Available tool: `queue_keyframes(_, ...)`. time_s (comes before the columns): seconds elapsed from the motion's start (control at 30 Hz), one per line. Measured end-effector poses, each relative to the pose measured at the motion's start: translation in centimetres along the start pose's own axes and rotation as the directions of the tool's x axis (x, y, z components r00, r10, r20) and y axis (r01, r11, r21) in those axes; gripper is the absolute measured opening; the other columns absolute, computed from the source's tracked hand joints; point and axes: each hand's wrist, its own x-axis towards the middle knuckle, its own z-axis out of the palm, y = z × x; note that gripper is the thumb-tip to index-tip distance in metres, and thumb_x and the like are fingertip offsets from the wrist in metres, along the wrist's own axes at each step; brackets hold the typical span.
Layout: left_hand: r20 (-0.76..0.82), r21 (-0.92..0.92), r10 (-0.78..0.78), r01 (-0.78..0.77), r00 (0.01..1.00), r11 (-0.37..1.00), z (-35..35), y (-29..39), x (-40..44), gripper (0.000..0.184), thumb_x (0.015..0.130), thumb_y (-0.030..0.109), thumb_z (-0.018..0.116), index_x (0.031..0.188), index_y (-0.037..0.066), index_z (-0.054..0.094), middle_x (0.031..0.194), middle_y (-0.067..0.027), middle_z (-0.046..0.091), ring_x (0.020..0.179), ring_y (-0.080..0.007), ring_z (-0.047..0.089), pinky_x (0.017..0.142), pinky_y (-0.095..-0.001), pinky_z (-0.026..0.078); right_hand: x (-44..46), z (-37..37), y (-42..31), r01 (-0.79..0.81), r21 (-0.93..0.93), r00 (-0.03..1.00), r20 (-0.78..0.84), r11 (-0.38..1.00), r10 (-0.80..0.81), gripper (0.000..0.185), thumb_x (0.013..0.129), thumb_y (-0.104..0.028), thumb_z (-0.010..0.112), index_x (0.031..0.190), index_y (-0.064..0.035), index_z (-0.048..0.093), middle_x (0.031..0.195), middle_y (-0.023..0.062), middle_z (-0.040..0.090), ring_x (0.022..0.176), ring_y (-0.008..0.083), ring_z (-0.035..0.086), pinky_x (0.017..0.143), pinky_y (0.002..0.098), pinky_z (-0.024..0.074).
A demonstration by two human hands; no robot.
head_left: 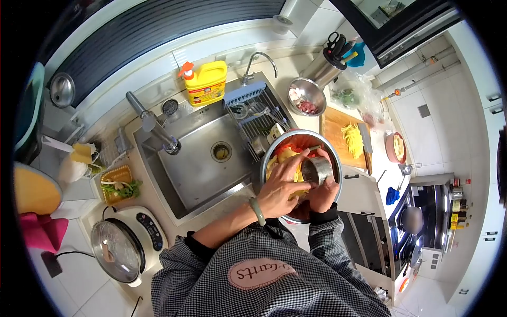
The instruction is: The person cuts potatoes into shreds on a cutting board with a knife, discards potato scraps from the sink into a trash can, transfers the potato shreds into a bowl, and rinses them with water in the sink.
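My right hand [326, 193] is wrapped round a small metal cup [317, 170], tilted over a large metal bowl [338, 182]. My left hand [285, 182], with a pale green bracelet at the wrist, reaches over the bowl from the left. Its fingers are apart and come up to the cup's left side; whether they press on it I cannot tell. Yellow pieces [285, 155] and red pieces [301, 141] show in the bowl, partly covered by my hands. The cup's contents are hard to make out.
A steel sink [200, 164] with a drying rack [259, 113] lies left of the bowl. On the right, a cutting board [332, 129] bears yellow shreds [352, 140] and a knife [365, 140]. Behind stands a small bowl of meat [307, 95]. An electric pot [119, 251] sits at the lower left.
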Motion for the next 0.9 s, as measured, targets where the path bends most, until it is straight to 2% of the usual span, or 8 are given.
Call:
queue_keyframes(0.2, -0.09, 0.312, -0.069, 0.094, 0.994, 0.946, 1.3, 1.2, -0.4, 0.027, 0.064, -0.001, 0.062, 0.09, 0.006, 0.069, 0.153, -0.0134, 0.011, 0.137, -0.0361, 0.019, 0.108, -0.0488, 0.021, -0.4, 0.1, 0.6, 0.151, -0.114, 0.983, -0.085, 0.982, -0.161, 0.075, 0.076, -0.053, 0.055, 0.13, -0.0021, 0.041, 0.117, 0.0102, 0.052, 0.11, 0.0218, 0.05, 0.096, 0.0336, 0.0384)
queue_keyframes(0.33, -0.042, -0.015, -0.095, 0.095, 0.995, 0.995, 1.8, 1.1, -0.4, 0.027, 0.063, 0.001, 0.064, 0.089, 0.006, 0.068, 0.152, -0.0139, 0.012, 0.136, -0.0367, 0.02, 0.109, -0.051, 0.02, -0.8, 0.1, 0.4, 0.109, -0.054, 0.991, -0.073, 0.993, -0.113, 0.074, 0.077, -0.05, 0.056, 0.13, -0.0021, 0.04, 0.12, 0.0121, 0.052, 0.112, 0.0235, 0.051, 0.098, 0.0349, 0.0387)
queue_keyframes(0.4, -0.027, 0.009, -0.154, 0.154, 0.988, 0.988, 1.5, 1.6, -0.4, 0.024, 0.064, 0.003, 0.066, 0.087, 0.006, 0.069, 0.152, -0.012, 0.013, 0.137, -0.0355, 0.019, 0.11, -0.0496, 0.019, -1.0, -0.1, 0.4, 0.121, -0.054, 0.991, -0.049, 0.991, -0.124, 0.074, 0.077, -0.05, 0.058, 0.13, -0.0019, 0.04, 0.121, 0.0132, 0.052, 0.114, 0.0241, 0.05, 0.099, 0.0354, 0.0386)
queue_keyframes(0.47, -0.006, 0.455, -0.126, 0.115, 0.992, 0.883, 0.7, 2.4, -0.1, 0.023, 0.072, 0.006, 0.06, 0.092, 0.01, 0.07, 0.153, -0.0089, 0.013, 0.135, -0.0331, 0.023, 0.11, -0.0489, 0.02, -1.1, -0.1, 0.4, 0.131, -0.095, 0.988, -0.069, 0.987, -0.138, 0.074, 0.078, -0.05, 0.057, 0.131, -0.0016, 0.039, 0.121, 0.0135, 0.051, 0.115, 0.024, 0.049, 0.099, 0.0357, 0.0377)
queue_keyframes(0.57, -0.107, 0.617, 0.02, 0.051, 0.994, 0.785, 1.8, 1.7, -0.4, 0.02, 0.073, 0.009, 0.061, 0.091, 0.011, 0.07, 0.153, -0.0067, 0.014, 0.136, -0.0316, 0.023, 0.109, -0.051, 0.019, -1.0, 0.4, 0.1, 0.151, -0.183, 0.977, -0.124, 0.971, -0.175, 0.078, 0.078, -0.057, 0.057, 0.131, -0.0019, 0.039, 0.119, 0.0114, 0.05, 0.111, 0.0209, 0.049, 0.097, 0.0332, 0.0378)
queue_keyframes(0.73, -0.055, 0.228, -0.097, 0.107, 0.994, 0.968, 1.1, 2.3, -0.2, 0.02, 0.074, 0.016, 0.062, 0.092, 0.013, 0.071, 0.153, -0.0053, 0.018, 0.137, -0.0281, 0.022, 0.11, -0.0512, 0.017, -1.3, -0.2, -0.7, 0.12, -0.183, 0.992, -0.01, 0.976, -0.124, 0.07, 0.085, -0.051, 0.049, 0.133, -0.0022, 0.037, 0.128, 0.0118, 0.046, 0.119, 0.0231, 0.046, 0.103, 0.0363, 0.0345)
queue_keyframes(0.83, -0.079, 0.625, -0.049, 0.087, 0.996, 0.776, 1.7, 1.8, -0.1, 0.047, 0.07, 0.008, 0.063, 0.116, 0.018, 0.064, 0.153, -0.0055, 0.016, 0.138, -0.0299, 0.019, 0.111, -0.0489, 0.015, -1.4, -0.3, -0.4, 0.121, -0.163, 0.988, -0.079, 0.979, -0.135, 0.07, 0.084, -0.05, 0.051, 0.133, -0.0014, 0.037, 0.124, 0.012, 0.048, 0.116, 0.0223, 0.047, 0.1, 0.0348, 0.0356)
queue_keyframes(0.9, -0.111, 0.614, -0.063, 0.118, 0.992, 0.781, 1.8, 1.7, -0.3, 0.05, 0.071, 0.008, 0.063, 0.12, 0.017, 0.061, 0.153, -0.006, 0.016, 0.138, -0.0298, 0.018, 0.112, -0.0481, 0.014, -1.3, -0.4, -0.6, 0.16, -0.202, 0.968, -0.158, 0.966, -0.193, 0.073, 0.082, -0.05, 0.053, 0.133, -0.0008, 0.037, 0.123, 0.0124, 0.048, 0.115, 0.0216, 0.047, 0.099, 0.034, 0.0359)
